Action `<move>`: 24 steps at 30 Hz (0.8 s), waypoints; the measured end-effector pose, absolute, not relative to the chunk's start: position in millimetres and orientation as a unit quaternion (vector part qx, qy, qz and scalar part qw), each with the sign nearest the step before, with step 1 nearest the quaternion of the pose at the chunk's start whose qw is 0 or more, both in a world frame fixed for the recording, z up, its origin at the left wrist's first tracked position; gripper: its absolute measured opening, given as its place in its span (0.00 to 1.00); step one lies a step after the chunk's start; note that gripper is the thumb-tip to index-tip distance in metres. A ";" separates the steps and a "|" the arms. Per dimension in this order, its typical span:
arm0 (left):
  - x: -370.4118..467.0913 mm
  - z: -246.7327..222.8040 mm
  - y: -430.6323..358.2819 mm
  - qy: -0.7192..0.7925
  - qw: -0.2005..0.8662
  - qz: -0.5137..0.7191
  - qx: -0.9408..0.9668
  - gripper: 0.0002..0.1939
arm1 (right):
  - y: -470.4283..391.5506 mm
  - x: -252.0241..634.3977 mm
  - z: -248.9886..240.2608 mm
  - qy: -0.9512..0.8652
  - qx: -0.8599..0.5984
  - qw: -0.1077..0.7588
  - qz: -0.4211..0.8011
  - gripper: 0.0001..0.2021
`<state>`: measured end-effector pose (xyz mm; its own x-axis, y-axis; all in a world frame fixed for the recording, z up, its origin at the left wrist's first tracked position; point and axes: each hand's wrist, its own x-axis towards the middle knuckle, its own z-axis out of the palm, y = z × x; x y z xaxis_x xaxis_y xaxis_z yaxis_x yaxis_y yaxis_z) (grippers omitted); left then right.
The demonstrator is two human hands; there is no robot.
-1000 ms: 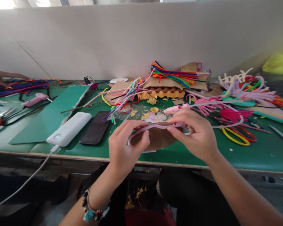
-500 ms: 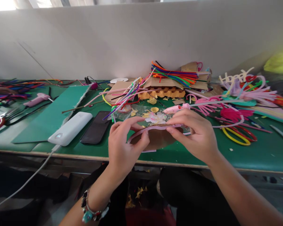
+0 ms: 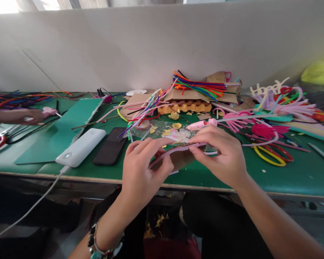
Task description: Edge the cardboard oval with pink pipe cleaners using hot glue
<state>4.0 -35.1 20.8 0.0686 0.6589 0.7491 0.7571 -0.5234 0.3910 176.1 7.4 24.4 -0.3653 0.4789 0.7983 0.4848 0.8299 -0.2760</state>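
Note:
Between my two hands a brown cardboard piece [image 3: 182, 160] with a curved edge is held above the table's front. A lilac pipe cleaner [image 3: 176, 148] runs along that edge. My left hand [image 3: 143, 172] is closed on the left part, thumb in front and fingers behind. On the right, my right hand [image 3: 226, 154] pinches the edge and the pipe cleaner between thumb and fingers. Just behind the cardboard lie a white and pink petal-like piece [image 3: 178, 135] and a pink glue gun [image 3: 199, 125].
A white power bank [image 3: 81, 147] with a cable and a black phone [image 3: 109, 145] lie to the left. Pipe cleaners [image 3: 199, 86] are piled on cardboard and an egg carton [image 3: 189, 107] at the back. Far left, another person's hand [image 3: 29, 116] is at a second glue gun [image 3: 49, 111].
My left hand has shifted slightly right along the cardboard's edge, and the piece is tilted a little differently. The other person's hand has come in further from the left to the glue gun.

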 end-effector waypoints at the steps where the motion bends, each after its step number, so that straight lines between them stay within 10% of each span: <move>1: 4.2 21.1 -35.5 -0.483 0.057 -0.478 -0.732 0.12 | 7.4 175.9 24.3 -0.826 -0.292 0.483 -0.010 0.01; 24: 13.5 17.4 -32.8 -0.480 -0.036 -0.508 -0.714 0.04 | 3.6 167.3 20.0 -0.793 -0.321 0.500 -0.134 0.04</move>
<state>13.5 -32.8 17.4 0.0228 0.7217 0.6918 0.6487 -0.5373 0.5391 167.3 3.6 20.0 -0.2928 0.3754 0.8794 0.6432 0.7578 -0.1094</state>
